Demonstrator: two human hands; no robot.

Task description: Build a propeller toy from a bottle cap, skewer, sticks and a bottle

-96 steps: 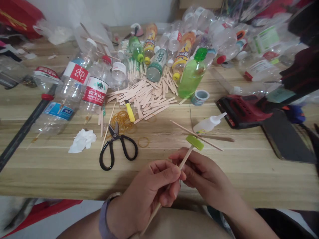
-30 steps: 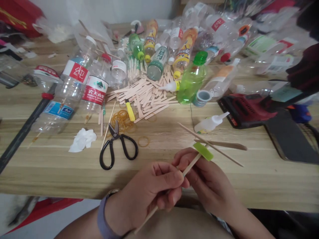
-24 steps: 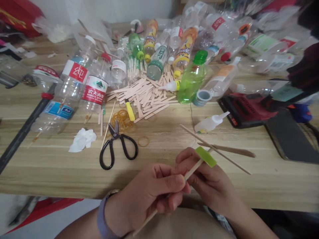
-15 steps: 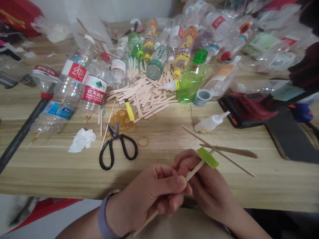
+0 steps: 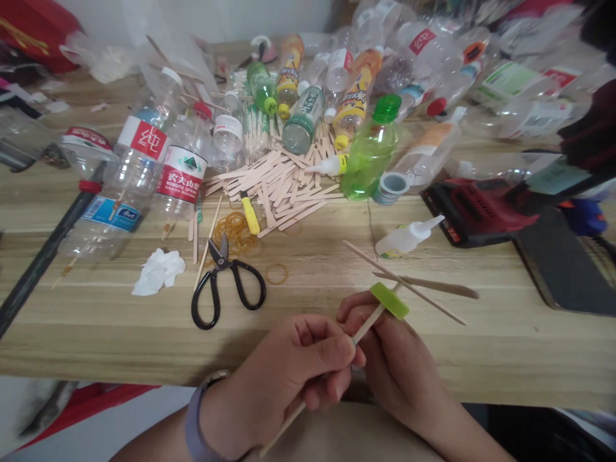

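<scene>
Thumb and fingers of my left hand pinch a thin wooden stick, which slants up to the right. A green plastic piece is threaded on it near the far end. Beyond that, a thin skewer-like stick and a flat wooden strip cross at the tip. My right hand is closed around the stick just below the green piece, its fingertips partly hidden. Black-handled scissors lie to the left, beside rubber bands.
Behind lies a pile of craft sticks, with a yellow-handled tool. Plastic bottles, including a green one, crowd the back. A glue bottle, red-black power tool and phone are at right; crumpled tissue at left.
The stick's far end, with the green piece and crossed strips, has shifted left and slightly up. Both hands keep their hold and have moved slightly left.
</scene>
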